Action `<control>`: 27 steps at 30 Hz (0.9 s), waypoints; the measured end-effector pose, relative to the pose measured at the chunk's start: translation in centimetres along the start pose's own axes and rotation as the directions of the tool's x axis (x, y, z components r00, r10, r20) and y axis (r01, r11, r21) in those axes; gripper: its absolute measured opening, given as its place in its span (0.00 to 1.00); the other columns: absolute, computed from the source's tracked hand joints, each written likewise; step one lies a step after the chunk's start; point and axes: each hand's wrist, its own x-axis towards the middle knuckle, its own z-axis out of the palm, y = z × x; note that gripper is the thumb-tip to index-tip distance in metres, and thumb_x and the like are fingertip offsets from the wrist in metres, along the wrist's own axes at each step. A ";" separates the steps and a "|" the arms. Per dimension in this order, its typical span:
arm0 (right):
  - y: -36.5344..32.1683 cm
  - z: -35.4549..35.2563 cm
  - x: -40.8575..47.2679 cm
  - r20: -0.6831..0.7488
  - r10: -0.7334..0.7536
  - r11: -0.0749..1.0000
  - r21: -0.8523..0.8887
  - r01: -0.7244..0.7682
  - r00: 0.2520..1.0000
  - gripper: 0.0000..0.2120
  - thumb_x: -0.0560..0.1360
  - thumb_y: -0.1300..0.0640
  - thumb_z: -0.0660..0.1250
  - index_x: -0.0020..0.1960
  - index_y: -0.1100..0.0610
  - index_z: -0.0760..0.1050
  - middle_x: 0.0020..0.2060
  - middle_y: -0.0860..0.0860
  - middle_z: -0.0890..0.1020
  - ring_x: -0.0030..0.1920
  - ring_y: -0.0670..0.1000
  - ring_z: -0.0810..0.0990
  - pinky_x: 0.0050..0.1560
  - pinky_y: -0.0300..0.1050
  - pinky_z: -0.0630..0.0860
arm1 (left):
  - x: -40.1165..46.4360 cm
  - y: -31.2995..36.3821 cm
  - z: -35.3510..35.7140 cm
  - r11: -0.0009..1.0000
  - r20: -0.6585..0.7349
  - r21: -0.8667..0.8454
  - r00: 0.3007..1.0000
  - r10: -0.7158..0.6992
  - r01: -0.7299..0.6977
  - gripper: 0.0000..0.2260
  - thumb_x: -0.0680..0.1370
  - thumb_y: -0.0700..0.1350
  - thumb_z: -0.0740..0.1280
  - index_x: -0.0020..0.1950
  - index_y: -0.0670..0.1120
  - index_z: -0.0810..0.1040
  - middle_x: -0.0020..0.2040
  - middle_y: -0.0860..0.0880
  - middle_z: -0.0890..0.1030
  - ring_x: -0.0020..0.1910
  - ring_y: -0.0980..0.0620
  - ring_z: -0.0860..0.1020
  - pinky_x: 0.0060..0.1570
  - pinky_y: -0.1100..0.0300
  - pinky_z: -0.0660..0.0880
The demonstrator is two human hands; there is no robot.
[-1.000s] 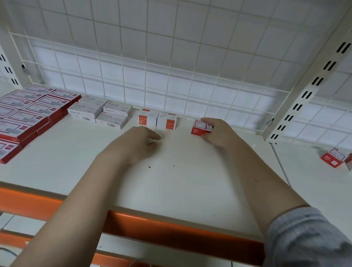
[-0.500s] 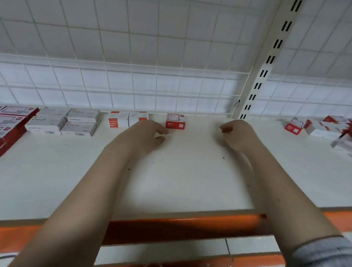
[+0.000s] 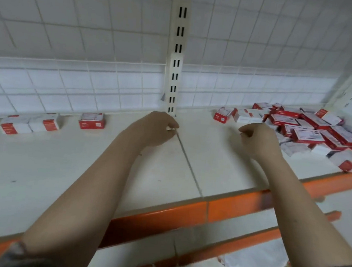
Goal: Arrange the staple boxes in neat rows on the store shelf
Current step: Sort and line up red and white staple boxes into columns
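A row of small red-and-white staple boxes (image 3: 31, 123) lies at the back left of the white shelf (image 3: 84, 168), and one more red box (image 3: 92, 121) sits just right of it. A loose heap of staple boxes (image 3: 310, 131) fills the shelf's right end. My left hand (image 3: 154, 129) hovers over the shelf near the seam, fingers loosely curled and holding nothing. My right hand (image 3: 258, 140) hangs just left of the heap, fingers loosely curled, also holding nothing.
A slotted white upright (image 3: 176, 70) stands at the back between the two shelf panels, in front of a wire grid backing. The shelf has an orange front rail (image 3: 185, 216). A lower shelf shows beneath it.
My right hand let go of the red box beside the row and travelled right toward the heap. My left hand followed rightward, and the view swung right.
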 end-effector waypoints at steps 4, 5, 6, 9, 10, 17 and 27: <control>5.0 -2.4 1.7 -0.004 -0.083 0.997 0.005 0.083 0.997 0.12 0.74 0.63 0.61 0.53 0.61 0.81 0.50 0.56 0.83 0.50 0.54 0.80 0.47 0.40 0.72 | 4.0 5.1 2.0 0.997 -0.014 0.009 0.997 -0.080 0.080 0.17 0.80 0.47 0.59 0.68 0.47 0.71 0.66 0.50 0.72 0.65 0.51 0.70 0.64 0.57 0.66; 6.2 -2.8 1.9 0.013 -0.111 0.994 0.006 0.111 0.994 0.10 0.74 0.62 0.62 0.50 0.61 0.82 0.46 0.55 0.84 0.45 0.53 0.80 0.42 0.40 0.72 | 4.9 6.2 2.5 0.994 -0.016 0.005 0.994 -0.108 0.108 0.17 0.79 0.48 0.60 0.68 0.47 0.71 0.66 0.50 0.73 0.64 0.50 0.71 0.64 0.56 0.67; 7.3 -3.2 2.0 0.035 -0.134 0.991 0.018 0.133 0.990 0.09 0.75 0.60 0.63 0.48 0.60 0.82 0.41 0.54 0.84 0.39 0.51 0.79 0.36 0.38 0.71 | 5.8 7.1 2.9 0.991 -0.023 -0.002 0.991 -0.134 0.134 0.17 0.79 0.48 0.60 0.68 0.47 0.72 0.65 0.49 0.74 0.64 0.49 0.71 0.63 0.55 0.68; 9.7 -4.0 2.5 0.093 -0.155 0.986 0.078 0.148 0.984 0.09 0.76 0.57 0.63 0.48 0.56 0.82 0.33 0.50 0.81 0.31 0.46 0.75 0.28 0.31 0.66 | 8.3 9.8 4.1 0.980 -0.056 -0.033 0.978 -0.200 0.199 0.18 0.78 0.48 0.62 0.68 0.47 0.71 0.63 0.49 0.75 0.63 0.48 0.72 0.63 0.54 0.69; 10.3 -4.1 2.7 0.107 -0.160 0.985 0.085 0.152 0.981 0.09 0.76 0.58 0.63 0.48 0.55 0.82 0.32 0.50 0.81 0.30 0.46 0.75 0.28 0.32 0.66 | 9.0 10.5 4.4 0.975 -0.062 -0.040 0.974 -0.220 0.217 0.18 0.78 0.48 0.62 0.68 0.48 0.71 0.63 0.48 0.75 0.62 0.48 0.72 0.61 0.55 0.69; 11.6 -4.6 3.4 0.120 -0.178 0.975 0.153 0.159 0.977 0.12 0.76 0.62 0.61 0.56 0.56 0.80 0.46 0.52 0.84 0.40 0.47 0.77 0.37 0.32 0.69 | 13.5 12.9 6.7 0.950 -0.116 -0.017 0.943 -0.310 0.311 0.23 0.76 0.54 0.64 0.64 0.42 0.69 0.62 0.43 0.73 0.60 0.43 0.72 0.54 0.51 0.70; 12.0 -4.4 5.3 0.148 -0.142 0.977 0.179 0.115 0.979 0.14 0.76 0.61 0.61 0.59 0.56 0.78 0.50 0.52 0.83 0.45 0.51 0.81 0.48 0.41 0.75 | 16.7 11.5 9.0 0.930 -0.135 -0.062 0.921 -0.366 0.361 0.22 0.73 0.59 0.66 0.59 0.46 0.72 0.55 0.47 0.77 0.55 0.46 0.75 0.46 0.55 0.71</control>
